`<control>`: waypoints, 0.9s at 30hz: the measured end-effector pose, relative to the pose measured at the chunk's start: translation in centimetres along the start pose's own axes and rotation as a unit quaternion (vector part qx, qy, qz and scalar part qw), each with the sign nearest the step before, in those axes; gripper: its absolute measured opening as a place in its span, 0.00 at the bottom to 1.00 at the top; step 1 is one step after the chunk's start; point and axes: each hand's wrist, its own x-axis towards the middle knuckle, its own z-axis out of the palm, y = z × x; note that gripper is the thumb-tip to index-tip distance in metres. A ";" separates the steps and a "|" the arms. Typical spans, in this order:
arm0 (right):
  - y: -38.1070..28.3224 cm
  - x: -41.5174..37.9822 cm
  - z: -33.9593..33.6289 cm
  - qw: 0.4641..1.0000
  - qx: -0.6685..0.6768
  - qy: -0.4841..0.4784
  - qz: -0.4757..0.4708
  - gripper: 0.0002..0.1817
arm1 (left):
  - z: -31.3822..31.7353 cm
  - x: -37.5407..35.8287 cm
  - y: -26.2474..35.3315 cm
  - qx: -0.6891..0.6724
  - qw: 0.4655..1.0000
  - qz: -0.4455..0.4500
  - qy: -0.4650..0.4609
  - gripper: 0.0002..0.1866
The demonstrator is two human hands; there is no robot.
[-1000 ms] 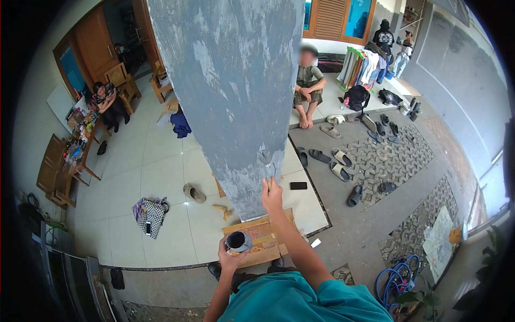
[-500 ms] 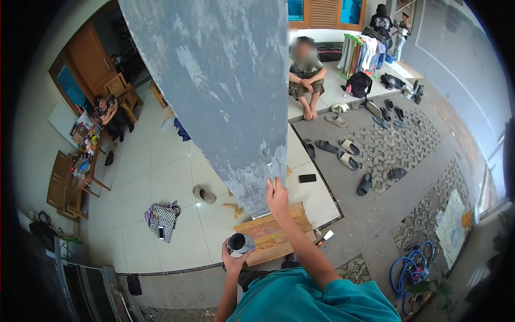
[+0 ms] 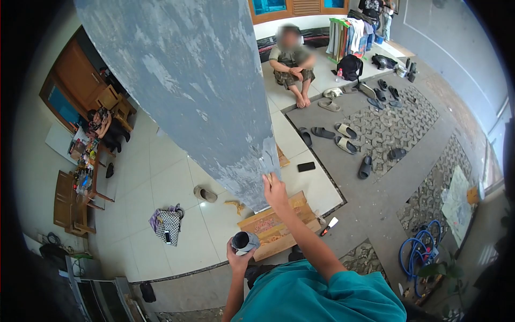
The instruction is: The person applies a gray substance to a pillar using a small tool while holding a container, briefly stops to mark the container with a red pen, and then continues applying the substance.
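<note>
My right hand (image 3: 276, 192) is closed around the handle of a small brush, whose head is at the lower right part of a tall grey pillar (image 3: 198, 91). Streaky patches of lighter and darker grey cover the pillar. Lower down, my left hand (image 3: 237, 257) grips a grey-smeared cup (image 3: 245, 242) with a dark inside, its mouth facing up. Beneath my right forearm, a yellow-brown cardboard piece (image 3: 284, 220) lies at the pillar's base.
A person (image 3: 292, 64) sits on the step beyond the pillar; another (image 3: 104, 129) sits at the left by a cluttered table (image 3: 91, 172). Around are a phone (image 3: 306, 167), sandals (image 3: 346, 145), a scraper (image 3: 330, 226), a checkered cloth (image 3: 167, 225) and blue hose (image 3: 413, 257).
The camera view has turned slightly, shifting the pillar and the seated person leftward in the frame. My right hand remains at the pillar's lower right, and the cup is still in my left hand.
</note>
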 end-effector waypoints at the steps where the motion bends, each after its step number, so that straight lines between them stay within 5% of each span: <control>1: -1.1 1.0 -0.1 1.000 0.001 0.002 0.004 0.18 | 0.0 0.1 0.1 0.003 1.000 -0.001 -0.003 0.44; 4: -2.1 2.0 0.2 1.000 0.011 0.001 -0.020 0.17 | 0.1 0.0 -0.1 0.014 1.000 -0.012 -0.005 0.44; 6: -1.2 2.0 1.0 0.994 -0.081 -0.035 0.063 0.18 | 0.0 0.3 -0.2 0.020 1.000 0.010 -0.010 0.44; 13: 0.8 -1.6 0.4 0.990 -0.071 -0.062 0.106 0.20 | -0.5 0.4 0.2 0.027 1.000 0.003 -0.007 0.44; 18: -5.6 2.1 -1.6 0.999 0.030 0.005 -0.014 0.20 | -0.3 0.6 0.8 0.003 1.000 -0.006 -0.011 0.43; 27: -0.1 -0.2 -0.1 0.993 -0.078 -0.045 0.077 0.20 | -0.2 0.7 0.2 0.006 1.000 -0.002 -0.012 0.44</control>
